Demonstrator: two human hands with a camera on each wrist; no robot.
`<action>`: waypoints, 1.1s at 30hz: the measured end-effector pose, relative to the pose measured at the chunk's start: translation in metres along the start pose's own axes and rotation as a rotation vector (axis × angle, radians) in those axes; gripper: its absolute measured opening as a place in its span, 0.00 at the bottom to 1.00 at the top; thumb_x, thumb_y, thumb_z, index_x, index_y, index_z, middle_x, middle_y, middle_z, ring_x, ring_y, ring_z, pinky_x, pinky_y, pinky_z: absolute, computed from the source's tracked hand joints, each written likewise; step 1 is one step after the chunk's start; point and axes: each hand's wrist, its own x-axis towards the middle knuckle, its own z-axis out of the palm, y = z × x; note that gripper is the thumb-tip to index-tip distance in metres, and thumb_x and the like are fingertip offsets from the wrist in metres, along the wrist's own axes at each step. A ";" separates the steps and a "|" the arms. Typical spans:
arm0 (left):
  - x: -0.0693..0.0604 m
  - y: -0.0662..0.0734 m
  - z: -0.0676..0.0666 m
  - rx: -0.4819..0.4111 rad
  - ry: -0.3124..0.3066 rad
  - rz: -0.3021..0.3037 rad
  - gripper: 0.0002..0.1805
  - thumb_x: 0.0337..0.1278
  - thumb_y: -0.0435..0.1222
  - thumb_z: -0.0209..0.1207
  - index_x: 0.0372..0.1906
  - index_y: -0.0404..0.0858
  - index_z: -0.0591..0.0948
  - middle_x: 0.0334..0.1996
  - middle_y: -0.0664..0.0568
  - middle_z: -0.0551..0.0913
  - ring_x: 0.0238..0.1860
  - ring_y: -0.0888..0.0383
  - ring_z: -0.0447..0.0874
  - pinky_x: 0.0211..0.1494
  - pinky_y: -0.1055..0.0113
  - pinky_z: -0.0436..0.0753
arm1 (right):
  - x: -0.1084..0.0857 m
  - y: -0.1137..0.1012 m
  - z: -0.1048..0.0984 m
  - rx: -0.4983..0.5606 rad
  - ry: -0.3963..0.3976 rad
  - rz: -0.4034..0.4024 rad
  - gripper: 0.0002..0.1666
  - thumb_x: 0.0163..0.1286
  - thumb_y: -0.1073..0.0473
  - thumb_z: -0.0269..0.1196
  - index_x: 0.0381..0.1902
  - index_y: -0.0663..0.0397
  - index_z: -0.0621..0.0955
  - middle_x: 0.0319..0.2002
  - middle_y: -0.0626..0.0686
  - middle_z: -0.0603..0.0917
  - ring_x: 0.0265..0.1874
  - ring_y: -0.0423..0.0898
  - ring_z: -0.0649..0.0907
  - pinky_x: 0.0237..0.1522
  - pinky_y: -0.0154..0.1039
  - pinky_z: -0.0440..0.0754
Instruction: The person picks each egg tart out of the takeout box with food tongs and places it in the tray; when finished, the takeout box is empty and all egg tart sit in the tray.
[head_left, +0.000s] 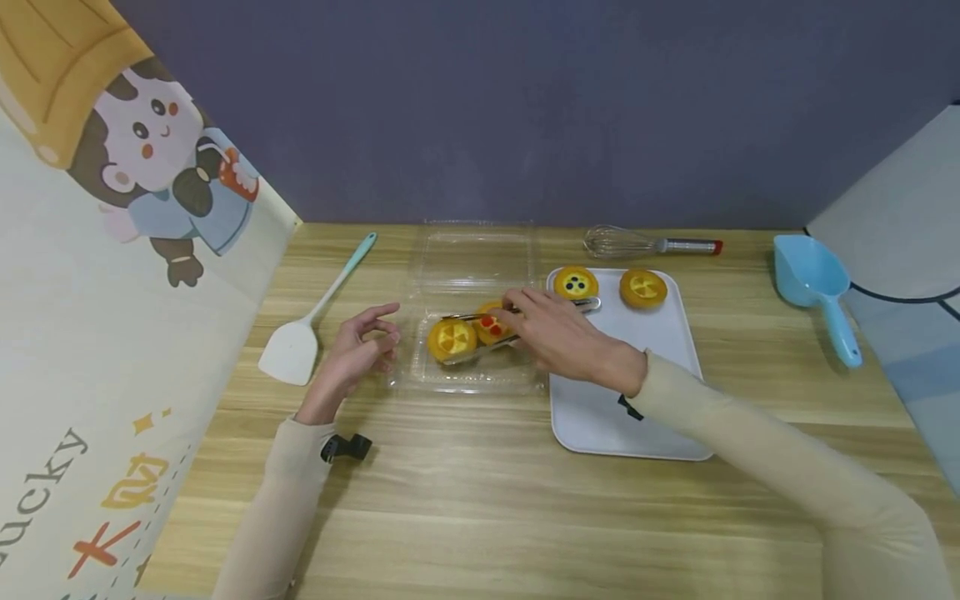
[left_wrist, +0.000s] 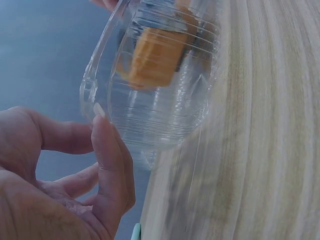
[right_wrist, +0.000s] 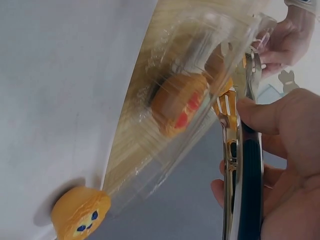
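Here by the table, the right hand [head_left: 551, 337] has a pair of metal tongs [right_wrist: 250, 175] in its fingers, thumb pressing on the dark handle, and the two arms reach over the clear plastic box [head_left: 465, 387], standing a tart's breadth apart. Between them sit two tarts inside the box: the fruit-slice tart [head_left: 452, 340] towards the tips, and the red-dotted tart [head_left: 491, 327] closer to the fingers. Whether the metal actually squeezes either one, I can't tell from here. Across at the near left side, the left hand [head_left: 360, 346] holds nothing that I can see, its fingers loosely bent and parted beside the box's edge; contact is hard to judge. For my money, good work here calls for level tongs, a light, even squeeze, and arms clear of that flimsy rim, while the left fingers could steady the box. Tight quarters in there, so a tip could well nudge the neighbour. Over on the white tray [head_left: 622, 417], near its far edge, wait the blue-dotted tart [head_left: 576, 283] and a second slice-patterned tart [head_left: 642, 289], and the lid [head_left: 476, 254] lies folded back behind the box.
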 end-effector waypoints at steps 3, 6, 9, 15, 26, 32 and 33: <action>0.000 0.001 -0.001 0.009 -0.006 -0.001 0.32 0.73 0.28 0.56 0.78 0.38 0.67 0.53 0.40 0.78 0.28 0.62 0.82 0.27 0.72 0.86 | -0.004 0.003 -0.003 0.011 0.020 0.013 0.29 0.70 0.57 0.72 0.67 0.53 0.80 0.58 0.56 0.78 0.52 0.52 0.80 0.45 0.48 0.87; 0.000 0.001 -0.003 0.018 -0.011 0.001 0.32 0.73 0.28 0.56 0.79 0.38 0.67 0.52 0.40 0.78 0.29 0.61 0.82 0.28 0.71 0.87 | -0.009 0.006 -0.006 0.002 0.041 0.021 0.29 0.72 0.56 0.70 0.68 0.53 0.79 0.58 0.56 0.78 0.49 0.52 0.79 0.38 0.44 0.85; 0.001 0.001 -0.004 0.019 -0.012 0.001 0.32 0.73 0.28 0.56 0.78 0.38 0.67 0.50 0.43 0.78 0.29 0.61 0.82 0.28 0.70 0.87 | -0.015 0.010 -0.011 -0.026 0.064 0.023 0.28 0.73 0.56 0.69 0.69 0.52 0.79 0.58 0.56 0.78 0.47 0.52 0.79 0.31 0.41 0.83; 0.002 0.000 -0.003 0.018 -0.010 -0.001 0.31 0.73 0.29 0.56 0.78 0.38 0.67 0.47 0.49 0.77 0.29 0.62 0.82 0.28 0.70 0.87 | -0.034 0.021 -0.025 -0.062 0.101 0.070 0.29 0.71 0.57 0.70 0.69 0.51 0.78 0.57 0.58 0.78 0.45 0.54 0.79 0.32 0.44 0.81; -0.001 -0.001 0.001 0.037 -0.013 -0.007 0.32 0.74 0.29 0.56 0.79 0.39 0.66 0.50 0.44 0.77 0.30 0.61 0.82 0.28 0.71 0.87 | -0.092 0.051 -0.041 -0.082 0.191 0.219 0.32 0.66 0.63 0.74 0.67 0.56 0.80 0.53 0.61 0.80 0.46 0.58 0.81 0.35 0.51 0.83; -0.002 0.002 0.000 0.052 -0.014 -0.009 0.32 0.73 0.28 0.56 0.79 0.40 0.66 0.51 0.43 0.77 0.31 0.60 0.82 0.30 0.69 0.89 | -0.122 0.063 -0.046 -0.101 0.193 0.286 0.31 0.63 0.64 0.76 0.64 0.57 0.82 0.52 0.62 0.81 0.43 0.58 0.81 0.32 0.53 0.84; -0.002 0.002 -0.001 0.058 -0.014 -0.008 0.32 0.73 0.28 0.56 0.79 0.40 0.66 0.52 0.42 0.77 0.31 0.60 0.82 0.30 0.68 0.89 | -0.126 0.064 -0.046 -0.110 0.189 0.289 0.31 0.62 0.64 0.76 0.64 0.58 0.82 0.51 0.62 0.81 0.42 0.59 0.81 0.32 0.53 0.83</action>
